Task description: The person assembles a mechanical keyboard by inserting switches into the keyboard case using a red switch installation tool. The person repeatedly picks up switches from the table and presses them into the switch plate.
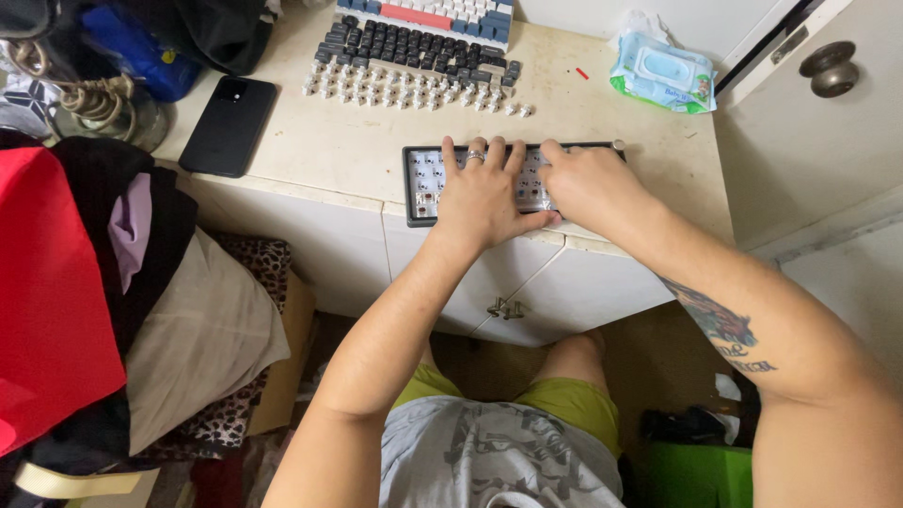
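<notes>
A bare keyboard frame (422,179) with no keycaps lies at the front edge of a cream cabinet top (310,141). My left hand (482,193), with a ring on one finger, rests flat on the frame with fingers spread. My right hand (585,183) lies on the frame's right half, fingers curled down onto it; what they touch is hidden. Behind the frame stand rows of loose white key switches (414,91), then dark keycaps (404,47), then blue, white and red keycaps (433,13).
A black phone (229,124) lies at the left of the top. A pack of wet wipes (661,75) sits at the back right. A door with a round knob (833,68) is at the right. Clothes and cushions (113,282) pile up on the left.
</notes>
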